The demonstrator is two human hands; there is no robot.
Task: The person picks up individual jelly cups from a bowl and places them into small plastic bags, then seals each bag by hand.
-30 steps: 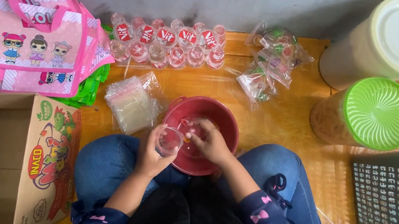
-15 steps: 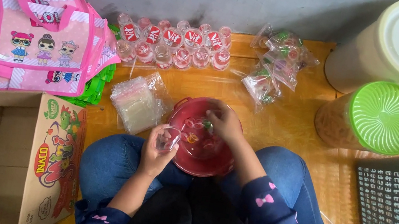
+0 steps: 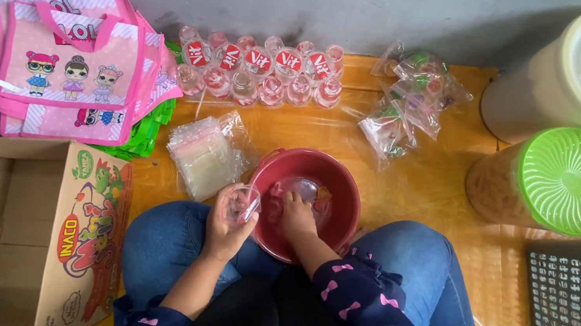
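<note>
The fingers of the left hand [image 3: 229, 216] were closed around a small clear plastic bag [image 3: 245, 203], held at the rim of the red basin [image 3: 346, 189]. The right hand [image 3: 297, 216] reached into the basin, fingers curled among small items there; what they gripped could not be told. Beside the basin lay a stack of empty clear bags [image 3: 204, 156]. Filled bags [image 3: 409, 100] lay piled farther off on the wooden floor [image 3: 429, 187], suggesting packing partly done, with many bags left to fill.
</note>
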